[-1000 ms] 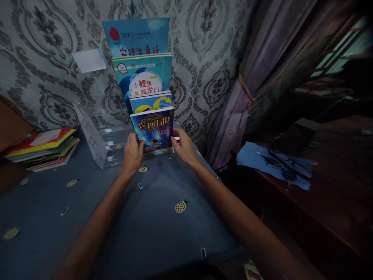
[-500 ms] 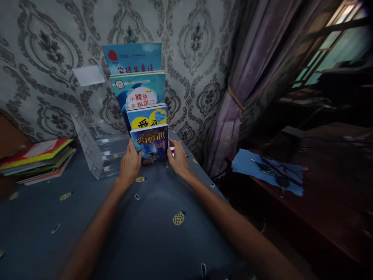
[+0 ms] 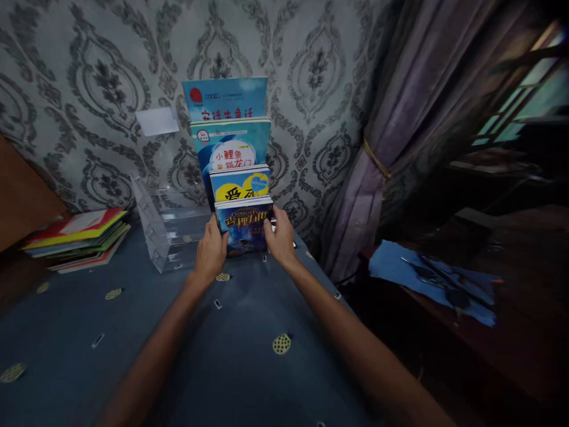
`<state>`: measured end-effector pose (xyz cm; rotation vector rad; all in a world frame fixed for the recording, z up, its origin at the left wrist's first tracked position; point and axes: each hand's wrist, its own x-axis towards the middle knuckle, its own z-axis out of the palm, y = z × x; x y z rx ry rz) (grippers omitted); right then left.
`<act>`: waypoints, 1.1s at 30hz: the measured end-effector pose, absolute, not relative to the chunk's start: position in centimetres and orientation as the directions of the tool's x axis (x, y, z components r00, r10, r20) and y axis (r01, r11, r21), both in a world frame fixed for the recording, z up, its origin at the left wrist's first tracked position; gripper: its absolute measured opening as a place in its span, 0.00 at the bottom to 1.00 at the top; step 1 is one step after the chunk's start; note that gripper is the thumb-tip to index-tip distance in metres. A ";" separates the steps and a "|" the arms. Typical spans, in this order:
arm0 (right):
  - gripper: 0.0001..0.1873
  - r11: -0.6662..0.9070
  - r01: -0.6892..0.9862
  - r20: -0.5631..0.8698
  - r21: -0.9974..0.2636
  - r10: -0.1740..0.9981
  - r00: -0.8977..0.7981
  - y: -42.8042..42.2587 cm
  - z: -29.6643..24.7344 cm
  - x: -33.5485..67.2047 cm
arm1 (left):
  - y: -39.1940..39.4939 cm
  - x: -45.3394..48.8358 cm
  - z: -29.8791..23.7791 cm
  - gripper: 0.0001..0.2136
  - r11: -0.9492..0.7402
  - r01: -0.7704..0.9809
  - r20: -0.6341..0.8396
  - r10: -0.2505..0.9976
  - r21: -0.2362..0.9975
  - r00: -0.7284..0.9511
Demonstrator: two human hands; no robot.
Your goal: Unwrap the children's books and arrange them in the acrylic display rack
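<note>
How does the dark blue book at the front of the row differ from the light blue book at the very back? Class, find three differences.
The dark blue book sits between the left hand and right hand; neither hand touches the light blue book.
The dark blue book is narrower; the light blue book is wider.
The dark blue book has gold lettering, the light blue book red.
Both stand with covers facing the camera.

Grey damask patterns cover the wall [image 3: 315, 71]. Before it spreads a dark blue cloth [image 3: 249, 367] printed with yellow pineapples [image 3: 281, 344]. To the right, a tie [image 3: 376, 159] gathers a purple curtain [image 3: 389, 124]; beyond, a barred window [image 3: 511, 108] admits faint light above a dark red desk [image 3: 524, 338].
</note>
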<state>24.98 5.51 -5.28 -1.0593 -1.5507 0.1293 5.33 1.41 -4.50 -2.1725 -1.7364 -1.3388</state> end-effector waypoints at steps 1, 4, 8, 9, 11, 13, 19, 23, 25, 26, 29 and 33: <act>0.22 0.565 0.549 0.726 -0.615 0.678 0.116 5.6 -5.7 24.9 | 1.2 5.5 -4.4 0.24 -0.325 0.836 0.608 0.794 0.441 -0.012; 0.17 0.518 0.581 0.699 -0.627 0.704 0.127 5.7 -6.8 24.9 | 0.7 5.9 -4.1 0.21 -0.207 0.887 0.490 0.871 0.413 -0.025; 0.17 0.438 0.659 0.676 -0.612 0.722 0.148 5.2 -7.8 24.4 | 0.5 6.2 -4.1 0.23 -0.146 0.910 0.424 0.905 0.387 -0.035; 0.17 0.428 0.670 0.678 -0.607 0.719 0.155 5.1 -8.0 24.2 | 0.6 6.2 -4.2 0.24 -0.148 0.911 0.428 0.903 0.385 -0.034; 0.16 0.420 0.677 0.683 -0.604 0.711 0.169 4.8 -8.3 24.0 | 0.7 6.1 -4.5 0.24 -0.156 0.910 0.441 0.897 0.385 -0.032; 0.15 0.419 0.678 0.686 -0.604 0.707 0.174 4.7 -8.5 23.9 | 0.8 6.0 -4.7 0.25 -0.167 0.904 0.450 0.893 0.393 -0.031; 0.14 0.438 0.653 0.687 -0.617 0.705 0.176 4.7 -8.9 23.9 | 1.1 5.9 -5.1 0.26 -0.178 0.889 0.468 0.883 0.422 -0.046; 0.15 0.437 0.636 0.682 -0.636 0.705 0.197 4.6 -9.1 23.7 | 1.1 5.8 -5.1 0.26 -0.188 0.878 0.462 0.886 0.440 -0.042; 0.15 0.436 0.627 0.678 -0.645 0.705 0.207 4.5 -9.1 23.6 | 1.1 5.8 -5.1 0.25 -0.197 0.873 0.469 0.882 0.446 -0.040; 0.16 0.437 0.623 0.677 -0.649 0.705 0.210 4.5 -9.1 23.5 | 1.1 5.7 -5.1 0.25 -0.205 0.870 0.475 0.879 0.449 -0.038; 0.16 0.444 0.615 0.678 -0.651 0.704 0.210 4.4 -9.1 23.4 | 1.2 5.6 -5.2 0.25 -0.231 0.861 0.490 0.871 0.454 -0.025; 0.16 0.435 0.624 0.681 -0.649 0.698 0.221 4.3 -9.1 23.2 | 1.3 5.3 -5.2 0.26 -0.240 0.853 0.479 0.878 0.464 -0.013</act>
